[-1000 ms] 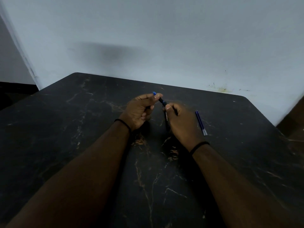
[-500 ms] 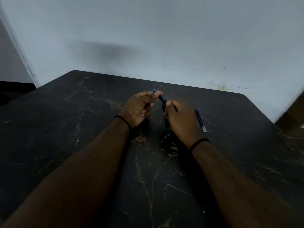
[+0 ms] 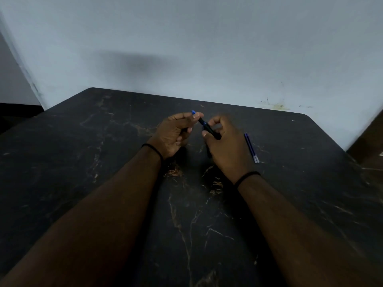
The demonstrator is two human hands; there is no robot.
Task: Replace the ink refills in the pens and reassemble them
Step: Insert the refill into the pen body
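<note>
A black pen (image 3: 207,127) with a blue end is held above the dark marbled table (image 3: 103,162), between both hands. My left hand (image 3: 174,134) pinches its blue upper end between thumb and fingertips. My right hand (image 3: 227,145) curls round the lower part of the barrel, and the fingers hide most of it. A second dark pen part (image 3: 209,153) shows just below my right hand; I cannot tell whether it lies on the table. Two blue ink refills (image 3: 251,148) lie side by side on the table, just right of my right hand.
A pale wall (image 3: 186,48) rises right behind the table's far edge. The table's rounded right corner (image 3: 310,117) is near the refills, with a brown surface (image 3: 371,146) beyond it. Dark floor shows at the far left.
My right hand has loosened and shifted a little along the pen, its fingers spread more. The left hand keeps its pinch on the blue end. The refills have not moved.
</note>
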